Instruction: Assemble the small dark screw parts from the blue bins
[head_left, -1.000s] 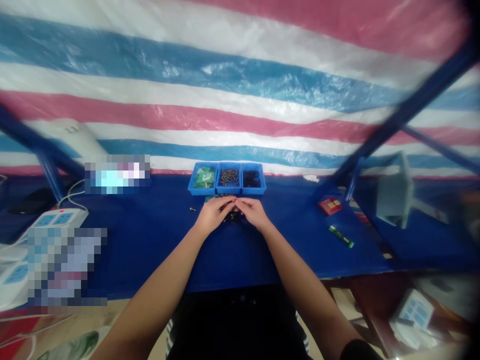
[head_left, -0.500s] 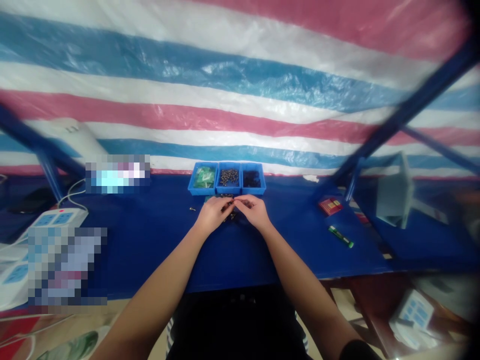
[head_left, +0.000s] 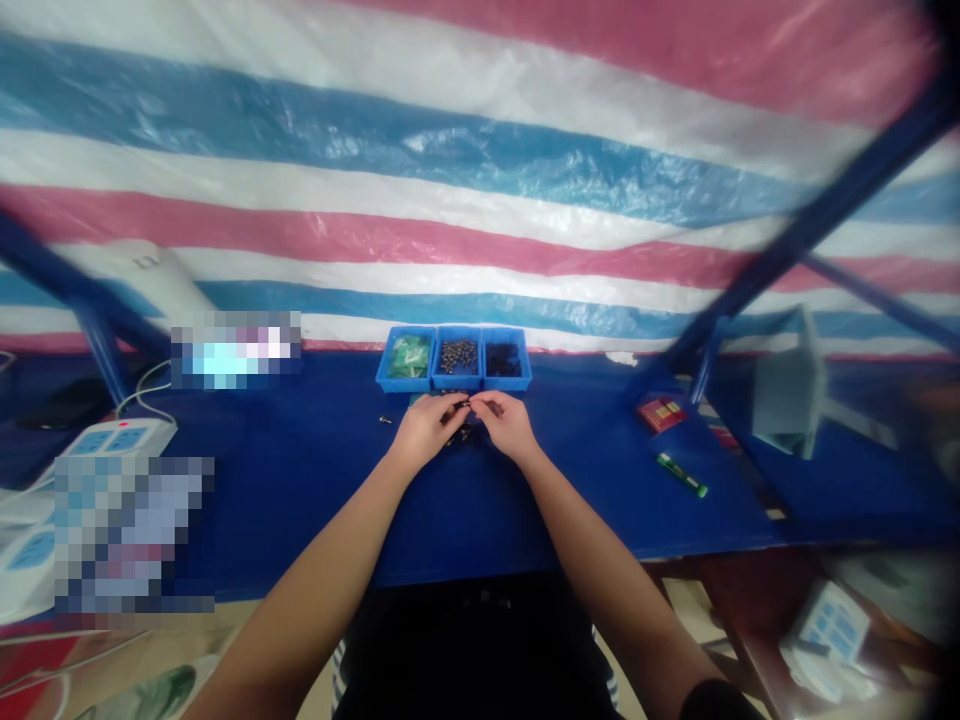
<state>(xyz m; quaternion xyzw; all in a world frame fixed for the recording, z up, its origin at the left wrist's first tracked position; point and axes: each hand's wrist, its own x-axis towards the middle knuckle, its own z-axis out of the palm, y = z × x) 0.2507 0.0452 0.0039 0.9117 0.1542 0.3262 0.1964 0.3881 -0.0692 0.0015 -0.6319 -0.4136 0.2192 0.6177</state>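
Note:
My left hand (head_left: 426, 428) and my right hand (head_left: 507, 424) meet over the blue table (head_left: 300, 470), fingertips pinched together on a tiny dark part (head_left: 469, 405) I cannot make out. A small pile of dark parts (head_left: 463, 433) lies under and between the hands. Just beyond them stand three joined blue bins: the left bin (head_left: 407, 358) holds green pieces, the middle bin (head_left: 458, 357) small brownish metal parts, the right bin (head_left: 505, 360) dark parts. A single small screw (head_left: 385, 420) lies on the table left of my left hand.
A white power strip (head_left: 112, 438) with a cable sits at the left. A red box (head_left: 660, 411) and a green pen-like item (head_left: 682, 473) lie at the right, near a grey stand (head_left: 787, 385). Blue frame bars cross both sides. A striped tarp hangs behind.
Both hands have drawn slightly away from me toward the bins, and the fingertips have closed in on the small part between them. Nothing else moved.

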